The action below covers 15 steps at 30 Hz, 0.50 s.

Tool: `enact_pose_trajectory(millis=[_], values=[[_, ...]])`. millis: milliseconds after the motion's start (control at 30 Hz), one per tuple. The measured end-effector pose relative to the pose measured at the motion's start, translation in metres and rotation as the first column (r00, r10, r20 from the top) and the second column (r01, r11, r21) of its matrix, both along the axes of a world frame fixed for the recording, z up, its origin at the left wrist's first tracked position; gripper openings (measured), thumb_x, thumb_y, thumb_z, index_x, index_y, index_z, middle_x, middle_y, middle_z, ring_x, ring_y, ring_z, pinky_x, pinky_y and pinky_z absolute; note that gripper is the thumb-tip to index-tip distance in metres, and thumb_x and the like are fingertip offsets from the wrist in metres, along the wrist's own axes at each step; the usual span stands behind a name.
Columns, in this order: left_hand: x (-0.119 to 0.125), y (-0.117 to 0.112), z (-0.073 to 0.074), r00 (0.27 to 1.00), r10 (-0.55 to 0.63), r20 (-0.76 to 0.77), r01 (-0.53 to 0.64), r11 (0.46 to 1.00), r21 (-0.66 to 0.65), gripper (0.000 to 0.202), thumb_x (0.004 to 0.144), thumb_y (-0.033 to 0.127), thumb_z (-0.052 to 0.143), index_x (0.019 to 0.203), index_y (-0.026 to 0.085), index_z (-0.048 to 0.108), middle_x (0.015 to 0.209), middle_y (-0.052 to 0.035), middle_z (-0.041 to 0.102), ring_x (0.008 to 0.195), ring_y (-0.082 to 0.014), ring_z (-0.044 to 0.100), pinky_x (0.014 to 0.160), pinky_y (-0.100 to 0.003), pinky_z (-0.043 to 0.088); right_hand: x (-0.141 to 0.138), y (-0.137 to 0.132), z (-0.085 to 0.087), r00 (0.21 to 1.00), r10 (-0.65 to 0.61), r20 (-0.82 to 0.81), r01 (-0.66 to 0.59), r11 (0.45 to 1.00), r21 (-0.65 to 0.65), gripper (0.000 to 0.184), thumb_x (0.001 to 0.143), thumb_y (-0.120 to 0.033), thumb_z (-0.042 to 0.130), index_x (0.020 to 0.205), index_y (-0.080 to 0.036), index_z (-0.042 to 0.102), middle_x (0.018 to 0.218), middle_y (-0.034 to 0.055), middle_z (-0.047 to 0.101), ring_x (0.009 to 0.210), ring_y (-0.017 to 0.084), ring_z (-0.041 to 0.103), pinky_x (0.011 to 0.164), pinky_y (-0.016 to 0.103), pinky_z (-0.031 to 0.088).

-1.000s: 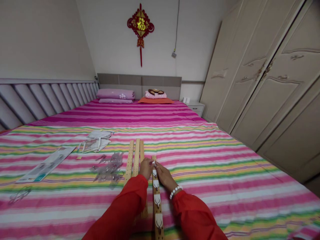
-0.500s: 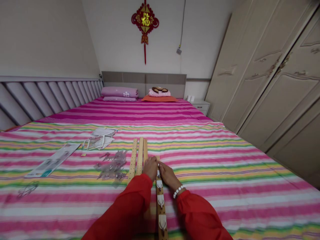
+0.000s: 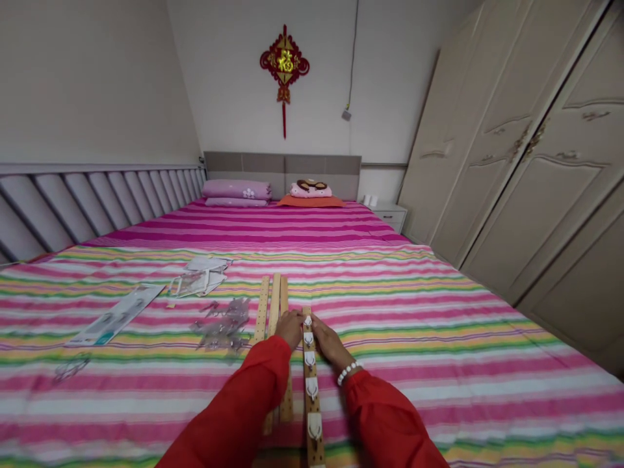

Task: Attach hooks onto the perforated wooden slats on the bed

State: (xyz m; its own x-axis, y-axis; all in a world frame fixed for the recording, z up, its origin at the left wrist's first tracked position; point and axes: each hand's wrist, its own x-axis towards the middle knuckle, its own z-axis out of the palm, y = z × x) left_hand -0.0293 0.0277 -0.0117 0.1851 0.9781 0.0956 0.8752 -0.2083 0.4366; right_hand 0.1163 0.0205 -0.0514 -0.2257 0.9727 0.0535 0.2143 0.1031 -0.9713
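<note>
A wooden perforated strip point(image 3: 311, 375) lies lengthwise on the striped bed, with several white hooks point(image 3: 311, 388) fixed along it. My left hand point(image 3: 289, 327) and my right hand point(image 3: 328, 341) meet at its far end, fingers pinched around the topmost white hook point(image 3: 307, 320). Both arms wear red sleeves, and a white bead bracelet point(image 3: 348, 372) sits on my right wrist. More bare wooden strips point(image 3: 273, 312) lie side by side just left of my left hand.
Clear plastic hooks point(image 3: 222, 324) are heaped left of the strips. Opened packaging point(image 3: 199, 278) and a long card point(image 3: 116, 316) lie further left. Pillows point(image 3: 236, 190) sit at the headboard. A wardrobe point(image 3: 526, 149) lines the right side, a padded rail point(image 3: 97, 198) the left.
The camera view shifted and tilted slightly. My hands stayed pinched at the strip's far end, and the white hook there now sits exposed between the fingertips.
</note>
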Motion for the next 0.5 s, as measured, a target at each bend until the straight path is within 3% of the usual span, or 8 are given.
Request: enact_pose_trajectory(millis=[100, 167, 233, 300, 400, 500], values=[[-0.006, 0.001, 0.003, 0.998, -0.008, 0.068, 0.005, 0.999, 0.032, 0.046, 0.074, 0.001, 0.045, 0.108, 0.019, 0.070, 0.118, -0.0098, 0.066, 0.110, -0.0217, 0.056, 0.098, -0.034, 0.039, 0.001, -0.001, -0.005, 0.998, -0.031, -0.049, 0.031, 1.000, 0.000, 0.067, 0.084, -0.063, 0.043, 0.136, -0.021, 0.050, 0.140, 0.0060, 0.050, 0.133, 0.023, 0.041, 0.114, 0.039, 0.025], [-0.015, -0.002, 0.004, 0.975, 0.014, 0.220, -0.027, 0.998, 0.057, 0.045, 0.075, 0.004, 0.045, 0.110, 0.017, 0.069, 0.118, -0.0099, 0.066, 0.111, -0.0203, 0.057, 0.099, -0.034, 0.041, 0.001, -0.002, -0.010, 0.996, -0.053, -0.069, 0.053, 0.999, -0.015, 0.070, 0.082, -0.065, 0.044, 0.136, -0.020, 0.050, 0.140, 0.0068, 0.050, 0.134, 0.024, 0.039, 0.114, 0.039, 0.025], [-0.029, -0.011, 0.005, 0.883, 0.074, 0.464, -0.111, 0.992, 0.052, 0.037, 0.075, 0.012, 0.050, 0.106, 0.015, 0.071, 0.115, -0.0111, 0.068, 0.108, -0.0212, 0.060, 0.098, -0.035, 0.043, 0.002, -0.002, -0.015, 0.992, -0.090, -0.085, 0.088, 0.996, -0.034, 0.072, 0.080, -0.066, 0.046, 0.134, -0.018, 0.052, 0.138, 0.0089, 0.053, 0.132, 0.026, 0.042, 0.111, 0.040, 0.029], [-0.051, -0.024, 0.004, 0.728, 0.149, 0.669, -0.216, 0.976, 0.019, 0.032, 0.071, 0.023, 0.057, 0.098, 0.014, 0.073, 0.107, -0.0115, 0.071, 0.101, -0.0230, 0.063, 0.094, -0.037, 0.047, 0.002, -0.002, -0.022, 0.986, -0.133, -0.103, 0.130, 0.991, -0.036, 0.069, 0.079, -0.065, 0.049, 0.130, -0.018, 0.056, 0.128, 0.0104, 0.061, 0.123, 0.028, 0.051, 0.103, 0.042, 0.039], [-0.092, -0.051, -0.001, 0.583, 0.230, 0.780, -0.368, 0.930, 0.002, 0.034, 0.065, 0.039, 0.063, 0.088, 0.016, 0.073, 0.094, -0.0094, 0.074, 0.091, -0.0241, 0.066, 0.088, -0.039, 0.049, 0.002, -0.001, -0.030, 0.976, -0.176, -0.128, 0.175, 0.984, -0.020, 0.063, 0.080, -0.063, 0.050, 0.123, -0.018, 0.061, 0.102, 0.0105, 0.071, 0.097, 0.029, 0.063, 0.081, 0.042, 0.049], [-0.128, -0.075, -0.009, 0.524, 0.342, 0.780, -0.522, 0.852, -0.023, 0.036, 0.057, 0.044, 0.066, 0.079, 0.017, 0.072, 0.082, -0.0077, 0.074, 0.082, -0.0243, 0.066, 0.081, -0.039, 0.051, 0.001, -0.001, -0.032, 0.976, -0.177, -0.125, 0.176, 0.984, -0.019, 0.058, 0.080, -0.062, 0.049, 0.114, -0.018, 0.065, 0.082, 0.0083, 0.071, 0.073, 0.026, 0.063, 0.063, 0.039, 0.048]])
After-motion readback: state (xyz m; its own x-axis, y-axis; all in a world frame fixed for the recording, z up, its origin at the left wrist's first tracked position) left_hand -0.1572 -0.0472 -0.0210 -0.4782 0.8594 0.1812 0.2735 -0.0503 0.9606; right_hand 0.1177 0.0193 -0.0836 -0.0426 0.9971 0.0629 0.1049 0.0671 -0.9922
